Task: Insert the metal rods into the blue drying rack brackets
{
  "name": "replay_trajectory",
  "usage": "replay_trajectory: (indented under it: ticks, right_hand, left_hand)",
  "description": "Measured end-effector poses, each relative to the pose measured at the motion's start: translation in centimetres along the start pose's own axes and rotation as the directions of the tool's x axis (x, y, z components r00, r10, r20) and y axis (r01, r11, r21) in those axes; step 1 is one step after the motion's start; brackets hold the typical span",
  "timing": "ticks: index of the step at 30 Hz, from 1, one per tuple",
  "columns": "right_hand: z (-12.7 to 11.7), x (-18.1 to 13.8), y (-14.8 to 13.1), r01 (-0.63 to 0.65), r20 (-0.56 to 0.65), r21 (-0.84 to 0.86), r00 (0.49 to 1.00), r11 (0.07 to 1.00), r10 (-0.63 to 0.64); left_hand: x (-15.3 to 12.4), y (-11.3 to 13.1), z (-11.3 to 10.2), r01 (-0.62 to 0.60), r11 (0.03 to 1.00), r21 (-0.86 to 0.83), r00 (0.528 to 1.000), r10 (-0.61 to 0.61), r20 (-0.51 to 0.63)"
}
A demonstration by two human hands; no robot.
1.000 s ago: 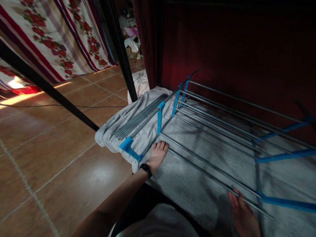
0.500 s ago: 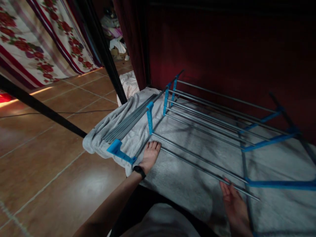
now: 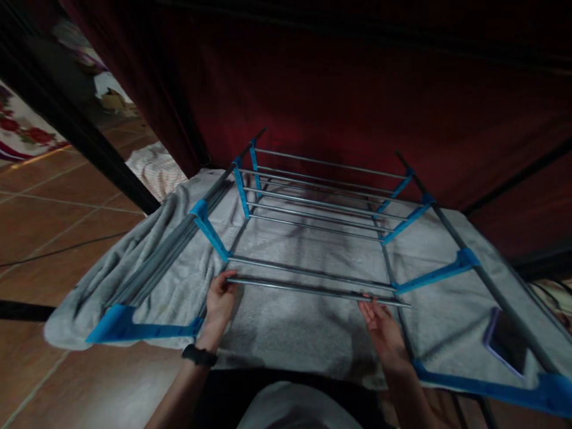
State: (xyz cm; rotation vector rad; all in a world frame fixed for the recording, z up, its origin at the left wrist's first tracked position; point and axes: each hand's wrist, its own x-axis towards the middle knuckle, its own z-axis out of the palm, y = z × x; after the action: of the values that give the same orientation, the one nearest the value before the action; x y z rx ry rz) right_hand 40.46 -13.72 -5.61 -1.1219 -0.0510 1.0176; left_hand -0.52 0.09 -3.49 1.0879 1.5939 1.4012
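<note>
A loose metal tube (image 3: 295, 287) lies across both my hands, just in front of the rack. My left hand (image 3: 220, 304), with a dark band on its wrist, grips the tube's left end between thumb and fingers. Near the other end, my right hand (image 3: 379, 325) has its palm turned up and its fingers on the tube, whose tip sticks out past them. The half-built rack (image 3: 308, 274) has metal crossbars and blue plastic brackets (image 3: 212, 237). One blue bracket (image 3: 152, 331) stands near my left wrist, and another (image 3: 482, 387) is to the right of my right arm.
The rack rests on a grey blanket (image 3: 286, 333). A bundle of grey tubes (image 3: 156, 268) lies at the left. A phone (image 3: 507, 342) lies at the right, by the rack's side pole. Dark posts (image 3: 102, 149) and a dark red curtain (image 3: 313, 95) surround the blanket.
My view has swung to the right, bringing the phone and the rack's right side into sight. My left hand has turned from palm-down to gripping the tube's left end. My right hand stays at the tube.
</note>
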Motion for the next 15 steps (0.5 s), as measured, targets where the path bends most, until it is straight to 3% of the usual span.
replay_trajectory:
  ticks: [2, 5, 10, 15]
  right_hand:
    - [0.4, 0.1, 0.0, 0.002, -0.021, 0.024, 1.000, 1.000, -0.001]
    - [0.8, 0.3, 0.0, -0.008, -0.018, 0.035, 1.000, 0.999, 0.009]
    - [1.5, -0.1, 0.0, -0.019, -0.022, 0.048, 1.000, 0.999, 0.020]
    - [2.1, -0.9, -0.2, -0.006, 0.028, 0.046, 1.000, 0.999, 0.005]
  left_hand:
    - [-0.1, 0.4, 0.2, 0.139, 0.958, -0.249, 0.989, -0.145, -0.004]
    - [-0.6, 1.4, 0.5, 0.216, 0.849, -0.482, 0.967, -0.256, -0.018]
    - [-1.1, 2.8, 0.9, 0.287, 0.753, -0.592, 0.942, -0.333, 0.034]
    - [-1.0, 3.1, 1.5, 0.422, 0.708, -0.566, 0.885, -0.457, 0.088]
